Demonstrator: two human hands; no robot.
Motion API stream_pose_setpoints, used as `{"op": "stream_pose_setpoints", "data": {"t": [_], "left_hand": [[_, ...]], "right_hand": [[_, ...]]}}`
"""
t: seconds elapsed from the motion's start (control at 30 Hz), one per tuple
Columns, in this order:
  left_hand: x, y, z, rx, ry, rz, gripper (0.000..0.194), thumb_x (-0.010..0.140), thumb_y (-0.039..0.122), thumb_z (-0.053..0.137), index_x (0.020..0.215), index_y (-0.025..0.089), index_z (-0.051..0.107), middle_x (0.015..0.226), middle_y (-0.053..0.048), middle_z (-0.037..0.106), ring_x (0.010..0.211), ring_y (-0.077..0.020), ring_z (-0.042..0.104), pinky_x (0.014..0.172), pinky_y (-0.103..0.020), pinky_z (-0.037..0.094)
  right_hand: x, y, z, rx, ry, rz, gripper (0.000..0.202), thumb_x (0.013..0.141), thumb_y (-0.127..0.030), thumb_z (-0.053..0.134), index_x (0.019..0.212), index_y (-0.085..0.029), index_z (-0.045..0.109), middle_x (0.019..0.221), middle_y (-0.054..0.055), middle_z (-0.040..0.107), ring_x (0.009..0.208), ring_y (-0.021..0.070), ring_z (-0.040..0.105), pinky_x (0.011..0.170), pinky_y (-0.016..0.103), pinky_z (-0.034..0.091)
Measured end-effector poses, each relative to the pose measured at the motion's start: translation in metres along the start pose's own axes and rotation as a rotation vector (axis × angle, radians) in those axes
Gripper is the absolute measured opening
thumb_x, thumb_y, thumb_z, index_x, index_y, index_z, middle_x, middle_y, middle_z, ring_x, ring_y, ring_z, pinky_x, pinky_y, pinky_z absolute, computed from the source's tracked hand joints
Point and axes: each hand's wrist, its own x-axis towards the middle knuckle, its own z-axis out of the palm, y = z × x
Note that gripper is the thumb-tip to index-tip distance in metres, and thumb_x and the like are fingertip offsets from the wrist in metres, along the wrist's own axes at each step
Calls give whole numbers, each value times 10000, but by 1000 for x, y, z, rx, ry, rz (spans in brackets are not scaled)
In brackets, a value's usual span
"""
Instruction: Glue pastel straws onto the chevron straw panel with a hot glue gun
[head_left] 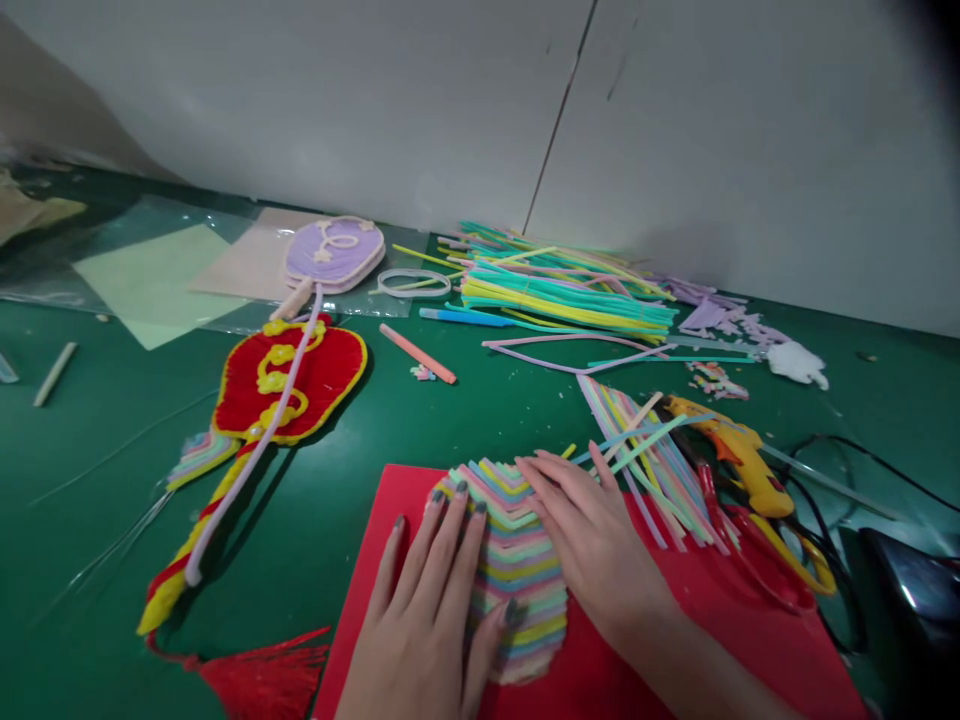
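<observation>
A rounded panel of pastel pipe cleaners, laid in zigzag stripes, lies on a red sheet. My left hand rests on the panel's left side, fingers stretched and somewhat apart. From the right, my right hand lies over the panel's upper right edge with its fingers extended. Neither hand shows anything gripped. Just beyond my right hand, loose pastel pipe cleaner strips fan out across the sheet's far edge. My palms and fingers cover parts of the stripes.
A red and yellow fan with a red tassel lies left; a purple fan is behind it. Bundled pipe cleaners sit near the wall. At right are a yellow glue gun, scissors, a cable and a dark device.
</observation>
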Motion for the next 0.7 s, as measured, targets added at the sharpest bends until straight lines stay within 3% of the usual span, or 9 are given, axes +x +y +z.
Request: {"op": "stream_pose_setpoints", "data": {"t": [0.2, 0.4, 0.7], "left_hand": [[2, 0, -4, -16, -23, 5, 532, 922, 355, 422, 1390, 102, 422, 1487, -111, 396, 1405, -257, 260, 1166, -409, 92], [4, -1, -4, -19, -40, 101, 541, 914, 378, 426, 1398, 137, 427, 1473, -83, 424, 1393, -249, 276, 1166, -411, 60], [5, 1, -6, 43, -53, 110, 563, 886, 379, 467, 1431, 264, 385, 1476, -87, 416, 1356, -282, 351, 1060, -446, 264]], "right_hand": [[3, 1, -6, -24, -29, -6, 329, 982, -186, 370, 1248, -184, 564, 1205, 29, 655, 1180, 160, 555, 1163, 468, 204], [-8, -4, -32, -153, -63, -122, 411, 948, -130, 396, 1354, -111, 453, 1428, 64, 478, 1361, 185, 365, 1154, 435, 200], [-46, -6, -31, -313, -152, -111, 495, 939, -267, 405, 1426, -182, 381, 1494, 37, 382, 1372, 229, 333, 1030, 407, 298]]}}
